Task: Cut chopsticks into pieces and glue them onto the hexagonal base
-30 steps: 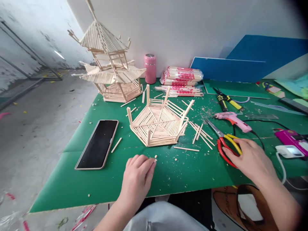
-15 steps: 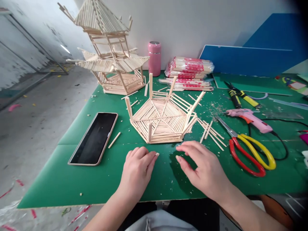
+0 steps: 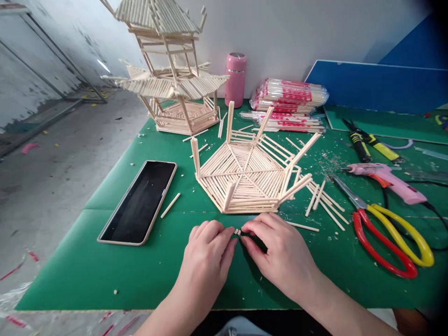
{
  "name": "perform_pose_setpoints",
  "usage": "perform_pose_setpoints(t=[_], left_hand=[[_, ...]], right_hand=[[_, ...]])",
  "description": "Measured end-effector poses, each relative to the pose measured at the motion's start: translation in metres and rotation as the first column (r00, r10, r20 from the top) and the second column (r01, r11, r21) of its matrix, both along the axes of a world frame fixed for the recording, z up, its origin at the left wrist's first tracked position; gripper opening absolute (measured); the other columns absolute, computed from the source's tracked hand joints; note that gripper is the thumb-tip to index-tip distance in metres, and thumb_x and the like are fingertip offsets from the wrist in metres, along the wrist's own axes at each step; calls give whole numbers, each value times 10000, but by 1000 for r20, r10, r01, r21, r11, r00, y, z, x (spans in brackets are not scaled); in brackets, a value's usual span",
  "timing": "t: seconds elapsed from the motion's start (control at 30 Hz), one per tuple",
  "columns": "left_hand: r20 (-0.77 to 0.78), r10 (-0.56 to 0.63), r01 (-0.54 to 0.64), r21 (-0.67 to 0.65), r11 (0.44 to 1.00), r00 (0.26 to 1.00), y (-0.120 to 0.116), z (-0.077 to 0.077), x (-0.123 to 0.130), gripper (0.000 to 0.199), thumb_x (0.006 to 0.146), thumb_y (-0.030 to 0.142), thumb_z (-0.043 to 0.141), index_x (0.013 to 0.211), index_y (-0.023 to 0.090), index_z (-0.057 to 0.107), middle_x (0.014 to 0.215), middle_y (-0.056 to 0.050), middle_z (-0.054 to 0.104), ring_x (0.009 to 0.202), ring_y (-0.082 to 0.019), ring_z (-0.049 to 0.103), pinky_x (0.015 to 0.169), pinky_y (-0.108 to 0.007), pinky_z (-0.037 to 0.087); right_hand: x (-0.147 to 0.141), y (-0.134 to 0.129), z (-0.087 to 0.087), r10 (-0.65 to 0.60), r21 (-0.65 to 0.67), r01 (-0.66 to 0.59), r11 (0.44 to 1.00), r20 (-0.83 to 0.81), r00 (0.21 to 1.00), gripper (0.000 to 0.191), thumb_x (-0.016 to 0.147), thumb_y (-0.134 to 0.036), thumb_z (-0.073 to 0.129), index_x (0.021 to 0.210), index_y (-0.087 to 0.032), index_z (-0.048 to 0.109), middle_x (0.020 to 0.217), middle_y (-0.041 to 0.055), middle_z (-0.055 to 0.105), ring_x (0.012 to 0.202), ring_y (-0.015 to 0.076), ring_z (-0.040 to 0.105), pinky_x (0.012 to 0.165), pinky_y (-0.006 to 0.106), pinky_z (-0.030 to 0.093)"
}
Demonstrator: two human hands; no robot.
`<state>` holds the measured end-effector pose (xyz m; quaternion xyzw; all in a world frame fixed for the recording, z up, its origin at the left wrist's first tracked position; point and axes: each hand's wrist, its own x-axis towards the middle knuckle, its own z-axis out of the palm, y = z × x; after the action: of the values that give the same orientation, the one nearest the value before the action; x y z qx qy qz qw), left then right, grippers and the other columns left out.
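My left hand (image 3: 210, 249) pinches short cut bits of wooden stick (image 3: 237, 232) between thumb and forefinger. From the other side, my right hand (image 3: 280, 249) brings thumb and fingertip onto the same bits; most of each piece is hidden by the fingers. Just beyond both hands sits a hexagonal wooden-stick base (image 3: 241, 173) with leaning corner posts and low railings. A loose stick (image 3: 303, 227) lies beside my right hand, close to a small pile of sticks (image 3: 329, 203).
A phone (image 3: 138, 203) lies at left beside a single stick (image 3: 171, 205). A stick pagoda (image 3: 175, 88), a pink flask (image 3: 235, 81) and bagged sticks (image 3: 290, 95) stand behind. Scissors (image 3: 388, 233), a pink glue gun (image 3: 390, 182) and pliers (image 3: 373, 142) lie at right.
My right hand has moved left and closed its fingertips at the bits held by my left hand. The view has shifted, and a loose stick now shows beside my right hand.
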<state>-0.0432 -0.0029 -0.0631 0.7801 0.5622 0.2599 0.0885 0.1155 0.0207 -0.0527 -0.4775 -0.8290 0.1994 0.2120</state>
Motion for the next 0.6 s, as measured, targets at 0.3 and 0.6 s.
perform_pose_setpoints(t=[0.3,0.6], left_hand=[[-1,-37,37,-34,999,999,-1,1,1,214,849,161,426,797,157,634,706,-48,559,642,-172,494,584,-318,390],[10,-49,49,-23,999,999,-3,0,-1,182,840,146,451,801,143,629,722,-58,565,663,-183,501,594,-329,383]], right_hand=[[-2,1,-4,7,-12,-7,1000,-12,1000,124,822,-168,509,853,-200,625,778,26,592,747,167,540,678,299,435],[-3,2,-6,11,-6,-11,1000,-21,1000,148,839,-167,483,864,-196,626,781,33,592,745,171,538,679,304,434]])
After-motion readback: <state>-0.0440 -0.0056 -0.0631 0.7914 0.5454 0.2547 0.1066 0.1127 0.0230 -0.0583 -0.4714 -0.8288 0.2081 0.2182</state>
